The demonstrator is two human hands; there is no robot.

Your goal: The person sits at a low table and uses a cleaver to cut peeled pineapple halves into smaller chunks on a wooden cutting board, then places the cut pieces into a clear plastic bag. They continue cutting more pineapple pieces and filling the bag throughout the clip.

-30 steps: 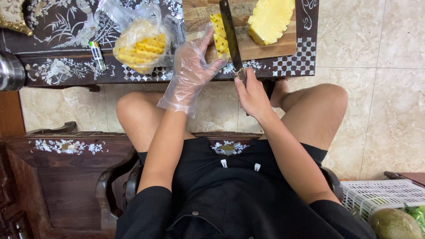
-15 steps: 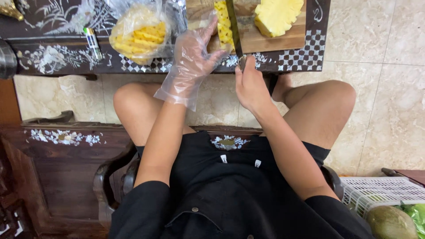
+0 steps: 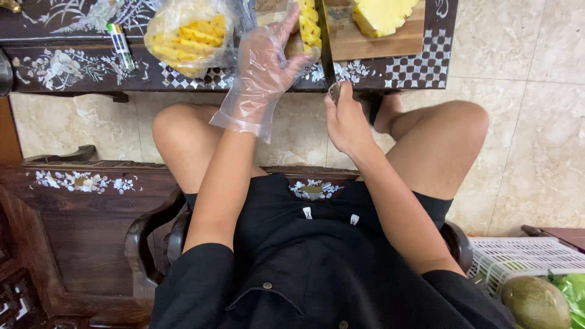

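Left hand (image 3: pixel 263 58), in clear disposable glove, fingers spread and curled against pineapple slab (image 3: pixel 309 27); steadies it upright on wooden cutting board (image 3: pixel 365 42). Not clenched; thumb side toward the blade.

Right hand (image 3: pixel 348 122), bare, closed around knife handle (image 3: pixel 334 91), just right of and below the gloved hand. Knife blade (image 3: pixel 322 30) runs up and away from that fist, edge set into the slab's right face, directly beside the gloved fingertips.

Peeled pineapple half (image 3: pixel 381 13) lying farther right on the same board, apart from both hands. Clear plastic bag of pineapple pieces (image 3: pixel 189 36) immediately left of the gloved hand, on dark inlaid table (image 3: pixel 73 61). Small marker-like tube (image 3: pixel 120 44) left of the bag.

Both forearms extended from black-clothed lap, knees bare below the table edge. White plastic basket (image 3: pixel 524 256) well behind and right of the right elbow; green-brown round fruit (image 3: pixel 535 301) in it, kind not determinable.
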